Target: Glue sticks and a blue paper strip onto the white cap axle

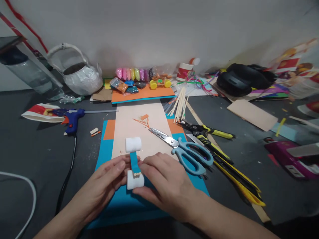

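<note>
Between my hands is a small craft model with two white cylinders, the far one [133,144] and the near one [136,180], joined by a blue strip [134,162]. Pale stick ends show at the near end of the strip. My left hand [109,177] is closed on the model's left side. From the right, my right hand [165,181] grips the near cylinder, thumb below it and fingers at the strip. Under them lie a cream sheet [139,111] and blue sheets [119,205]. Light-blue-handled scissors [189,152] rest beyond my right hand, near orange scraps [144,118].
At left are a blue glue gun [72,121] with its cord, a silver kettle-shaped pot [82,78] and a water bottle [32,73]. Pliers [206,131], a yellow cutter [239,181] and wooden sticks [180,104] lie right. Bagged clay [134,73] sits at the back.
</note>
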Demonstrator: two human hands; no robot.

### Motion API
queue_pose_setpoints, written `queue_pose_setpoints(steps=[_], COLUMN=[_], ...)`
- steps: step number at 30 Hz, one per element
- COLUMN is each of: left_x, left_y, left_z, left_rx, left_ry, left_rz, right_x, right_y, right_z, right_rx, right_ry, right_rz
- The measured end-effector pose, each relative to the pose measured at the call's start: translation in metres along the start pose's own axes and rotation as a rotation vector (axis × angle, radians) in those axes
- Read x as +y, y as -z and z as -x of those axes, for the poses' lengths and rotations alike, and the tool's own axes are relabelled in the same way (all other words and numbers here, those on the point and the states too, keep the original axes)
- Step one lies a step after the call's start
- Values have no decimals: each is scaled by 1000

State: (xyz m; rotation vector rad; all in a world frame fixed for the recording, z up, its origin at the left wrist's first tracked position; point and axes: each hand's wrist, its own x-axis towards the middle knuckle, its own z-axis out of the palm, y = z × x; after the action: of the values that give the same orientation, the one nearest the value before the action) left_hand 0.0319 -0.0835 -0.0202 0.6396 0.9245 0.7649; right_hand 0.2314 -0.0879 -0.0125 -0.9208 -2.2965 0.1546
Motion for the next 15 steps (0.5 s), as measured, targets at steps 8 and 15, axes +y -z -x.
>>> queue_pose_setpoints(steps=[8, 15], left_x=[1, 4], left_y=[-6, -8], left_z=[-1, 0], left_rx=[52, 111], left_ry=[51, -35], left_rz=[155, 105], right_x=[-2, 2], right_y=[-3, 4], right_z=[0, -2], right_rx=[-101, 17], right_ry=[-84, -76], right_rz=[-6, -185])
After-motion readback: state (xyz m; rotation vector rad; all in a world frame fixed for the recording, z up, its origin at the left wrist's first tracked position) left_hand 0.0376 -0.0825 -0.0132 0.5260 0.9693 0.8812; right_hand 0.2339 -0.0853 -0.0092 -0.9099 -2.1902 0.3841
